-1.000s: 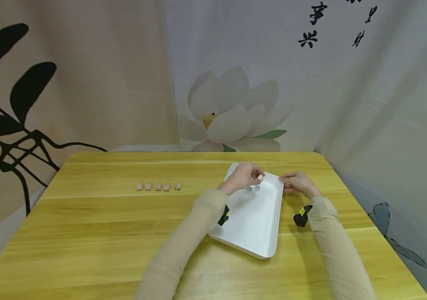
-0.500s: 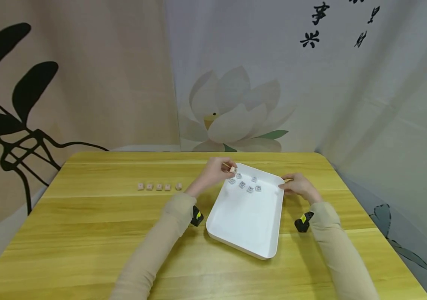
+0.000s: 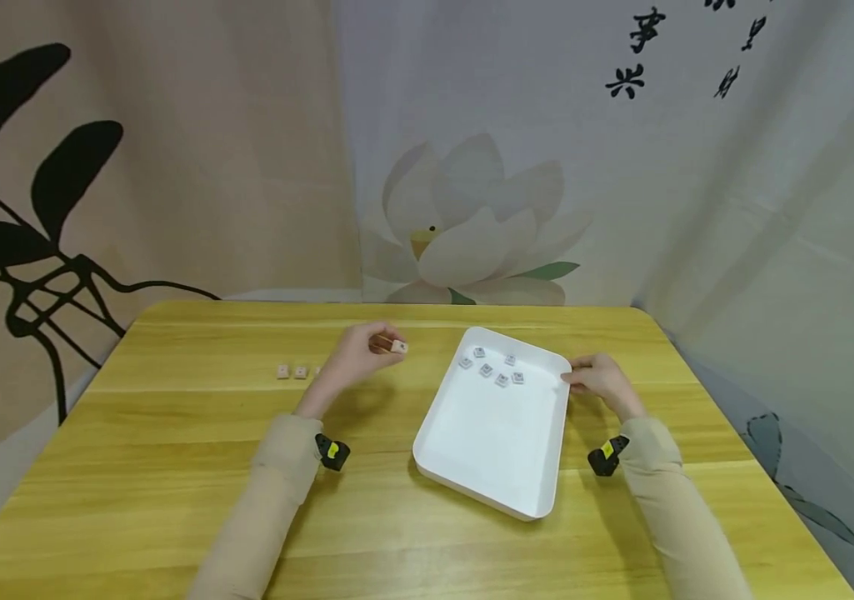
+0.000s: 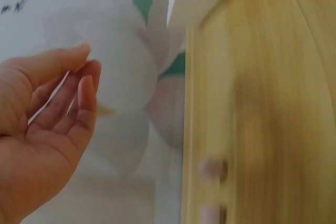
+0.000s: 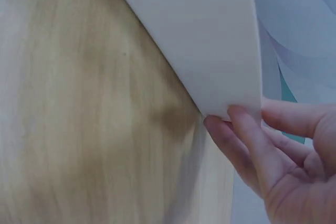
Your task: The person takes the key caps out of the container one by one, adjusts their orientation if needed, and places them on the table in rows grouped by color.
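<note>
In the head view my left hand point(image 3: 368, 350) is above the table, left of the white tray point(image 3: 488, 450). Between its fingertips it pinches a small white block point(image 3: 399, 347) with a dark mark; the left wrist view shows the curled hand point(image 4: 58, 108), the block hidden there. My right hand point(image 3: 601, 382) holds the tray's right side near the far corner, thumb at the rim and fingers on the outer wall point(image 5: 210, 51). Several similar marked blocks point(image 3: 486, 370) lie scattered in the tray's far end.
Similar blocks point(image 3: 301, 372) stand in a row on the wooden table point(image 3: 134, 467), partly hidden behind my left hand. Two blurred blocks point(image 4: 212, 169) show near the table's far edge in the left wrist view. A printed curtain point(image 3: 247, 167) hangs behind the table.
My left hand has moved left from above the tray to above the table, carrying the pinched block and uncovering the blocks in the tray. My right hand stays at the tray's side.
</note>
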### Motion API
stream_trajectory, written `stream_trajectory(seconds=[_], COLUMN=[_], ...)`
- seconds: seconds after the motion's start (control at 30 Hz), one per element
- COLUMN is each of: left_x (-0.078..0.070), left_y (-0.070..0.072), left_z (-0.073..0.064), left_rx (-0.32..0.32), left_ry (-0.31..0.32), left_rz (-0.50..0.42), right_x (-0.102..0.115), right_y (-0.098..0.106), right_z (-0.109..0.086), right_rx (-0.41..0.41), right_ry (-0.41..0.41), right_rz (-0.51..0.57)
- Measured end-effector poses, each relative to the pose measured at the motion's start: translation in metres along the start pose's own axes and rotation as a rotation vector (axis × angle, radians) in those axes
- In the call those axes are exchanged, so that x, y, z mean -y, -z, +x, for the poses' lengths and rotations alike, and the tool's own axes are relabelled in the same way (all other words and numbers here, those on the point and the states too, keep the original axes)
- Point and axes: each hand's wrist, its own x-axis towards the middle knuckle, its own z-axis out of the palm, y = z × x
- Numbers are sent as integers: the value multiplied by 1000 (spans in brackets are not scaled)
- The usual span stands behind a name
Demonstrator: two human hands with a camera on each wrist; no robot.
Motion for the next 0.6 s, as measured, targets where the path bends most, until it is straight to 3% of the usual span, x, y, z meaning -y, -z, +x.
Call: stream_trajectory(seconds=[0.23, 0.6], left_x=[27, 72], left_y=[38, 90], left_z=[-29, -69], left_rx=[31, -81], left_ry=[58, 185], left_rz=[59, 169], right_x=[-3, -1], right_y=[-2, -2], right_z=[0, 1], right_rx=[-45, -43], right_ry=[-9, -18], right_rz=[12, -7])
